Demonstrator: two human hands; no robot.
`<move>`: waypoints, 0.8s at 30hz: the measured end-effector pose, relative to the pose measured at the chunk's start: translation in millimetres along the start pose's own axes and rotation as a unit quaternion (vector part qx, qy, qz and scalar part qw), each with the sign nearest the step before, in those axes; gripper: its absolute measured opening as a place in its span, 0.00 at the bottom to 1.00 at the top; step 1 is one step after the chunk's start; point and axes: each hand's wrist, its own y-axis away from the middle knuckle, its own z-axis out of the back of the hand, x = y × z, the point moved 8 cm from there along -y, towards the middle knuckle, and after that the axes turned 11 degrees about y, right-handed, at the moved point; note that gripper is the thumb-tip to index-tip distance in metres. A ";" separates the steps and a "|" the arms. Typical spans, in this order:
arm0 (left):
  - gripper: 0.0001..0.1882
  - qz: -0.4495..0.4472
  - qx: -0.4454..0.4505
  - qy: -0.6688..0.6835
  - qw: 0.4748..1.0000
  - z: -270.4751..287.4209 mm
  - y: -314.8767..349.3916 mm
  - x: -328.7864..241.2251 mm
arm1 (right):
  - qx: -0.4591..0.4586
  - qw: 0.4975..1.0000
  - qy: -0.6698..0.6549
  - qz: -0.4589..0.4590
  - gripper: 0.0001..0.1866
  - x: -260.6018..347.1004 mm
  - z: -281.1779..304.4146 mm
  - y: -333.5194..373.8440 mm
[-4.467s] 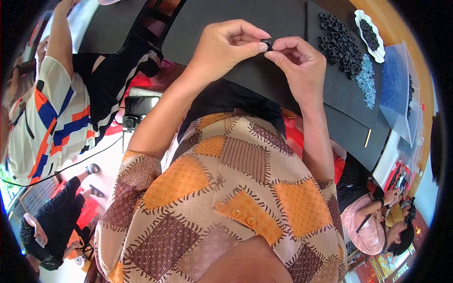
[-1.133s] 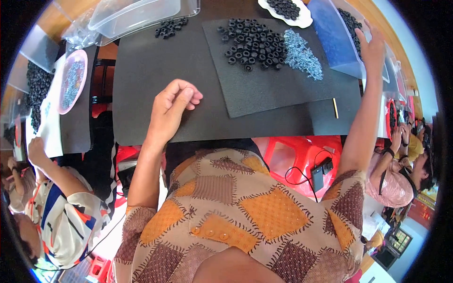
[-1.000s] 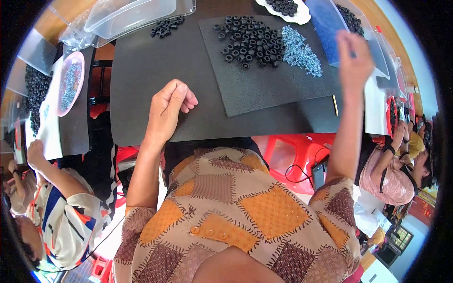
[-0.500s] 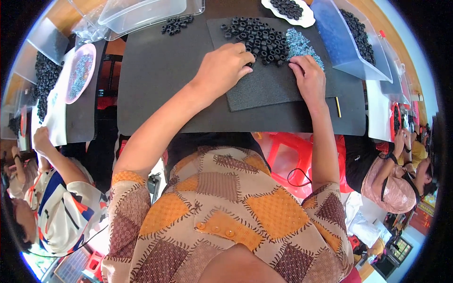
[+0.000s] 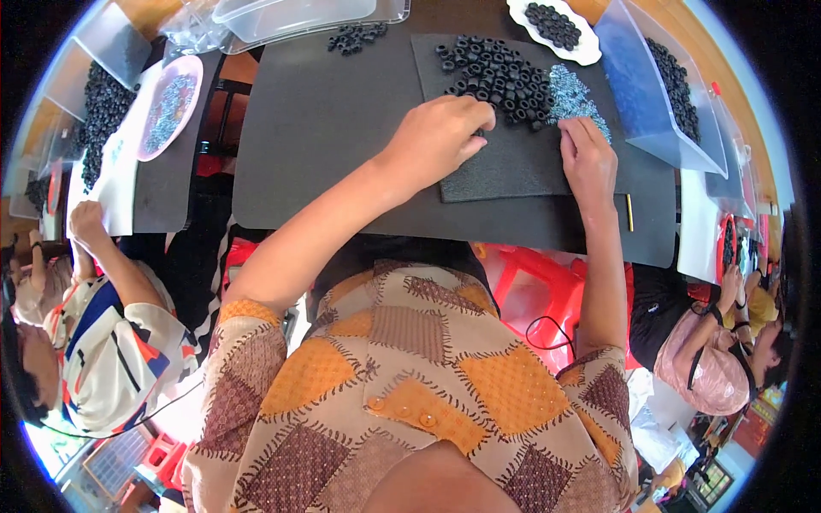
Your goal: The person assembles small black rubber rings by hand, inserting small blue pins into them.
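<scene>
On a dark grey foam mat [image 5: 505,175] lies a heap of small black ring-shaped parts [image 5: 505,77], hollow in the middle. Against its right side is a pile of small bluish-silver metal pieces, seemingly screws [image 5: 573,92]. My left hand [image 5: 438,144] is closed at the heap's near edge, a black part showing between thumb and fingers. My right hand [image 5: 590,164] has its fingertips pressed together at the near edge of the metal pile. Whatever they pinch is too small to make out.
A white scalloped plate [image 5: 587,50] of black parts and a translucent bin [image 5: 663,128] stand right. Far left are a clear tray [image 5: 402,12] and loose black parts [image 5: 355,38]. A brass-coloured stick [image 5: 630,212] lies near right. Other people work at both sides.
The whole view has shifted, so the table sits farther right in the picture. Both hands stay beside the same heaps, the left still closed on a black part.
</scene>
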 end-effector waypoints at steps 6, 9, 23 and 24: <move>0.12 0.212 -0.073 0.245 0.943 39.6 57.2 35.4 | -0.042 0.995 -0.065 0.056 0.08 -2.7 8.5 2.6; 0.13 0.239 -0.132 0.258 0.927 57.0 84.4 50.2 | 0.041 0.981 -0.164 -0.096 0.09 -27.8 -7.1 6.5; 0.07 0.198 -0.125 0.134 0.963 67.1 95.2 34.3 | 0.033 0.981 -0.158 -0.107 0.09 -25.9 7.5 15.0; 0.07 0.197 -0.125 0.136 0.963 67.2 95.1 34.2 | 0.028 0.982 -0.155 -0.105 0.10 -28.7 6.5 17.3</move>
